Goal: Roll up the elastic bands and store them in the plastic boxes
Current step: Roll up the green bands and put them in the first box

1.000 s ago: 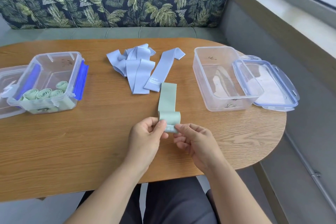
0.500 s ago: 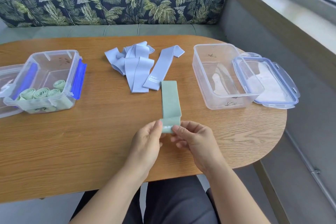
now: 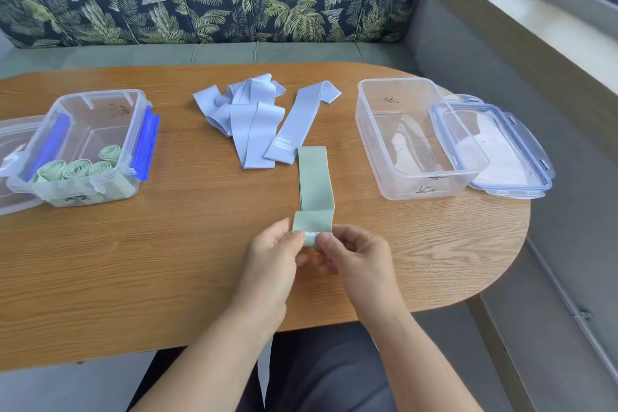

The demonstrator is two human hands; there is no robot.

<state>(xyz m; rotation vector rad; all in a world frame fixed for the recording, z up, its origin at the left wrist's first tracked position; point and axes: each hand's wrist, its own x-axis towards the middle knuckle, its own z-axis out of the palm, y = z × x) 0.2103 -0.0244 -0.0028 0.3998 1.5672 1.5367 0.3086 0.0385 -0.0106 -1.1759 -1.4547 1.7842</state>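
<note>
Pinching rolled near end of green band (image 3: 314, 181) with left hand (image 3: 271, 254) and right hand (image 3: 357, 257), near-centre on table (image 3: 167, 261). Far end flat, just beside blue bands (image 3: 249, 124). White print there, black scrawl on right box (image 3: 418, 184): unreadable.

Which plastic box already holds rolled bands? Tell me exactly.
The left box, the one with blue clips: green rolls lie inside it. The right box holds no bands.

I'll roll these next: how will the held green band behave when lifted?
The sage-green flat elastic band is probably floppy: its near end folds over between the left hand and right hand. Likely light, lying thin and flat. Released, a roll may loosen; the rolled green bands sit packed together.
</note>
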